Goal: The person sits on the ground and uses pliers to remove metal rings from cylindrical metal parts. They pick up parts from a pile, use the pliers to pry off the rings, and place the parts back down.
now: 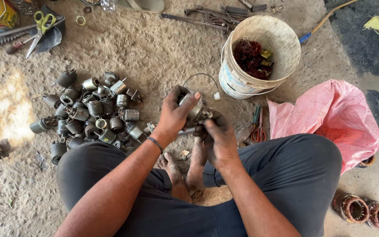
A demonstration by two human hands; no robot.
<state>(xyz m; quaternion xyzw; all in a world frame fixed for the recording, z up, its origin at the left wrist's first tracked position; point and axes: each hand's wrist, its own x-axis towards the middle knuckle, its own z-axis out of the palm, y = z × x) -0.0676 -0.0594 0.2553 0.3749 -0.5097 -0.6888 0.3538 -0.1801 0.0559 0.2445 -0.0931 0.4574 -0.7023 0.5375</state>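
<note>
One small grey motor part (197,112) was gripped above the feet by the left hand (175,113) and right hand (216,137). Copper windings (252,58) were already in the bucket (242,83), and a big pile of parts (91,114) seemed left.

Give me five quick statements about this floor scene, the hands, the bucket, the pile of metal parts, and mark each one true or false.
1. Both hands, left hand and right hand, hold one small metal cylinder part. True.
2. The white bucket holds only water. False: it holds reddish copper wire coils and a few yellowish bits.
3. The pile of grey metal cylinders lies on the person's left. True.
4. The pink mesh sack sits inside the bucket. False: it lies on the ground beside the person's right knee.
5. The scissors with green-yellow handles are in the right hand. False: they lie on the ground at far left.
</note>
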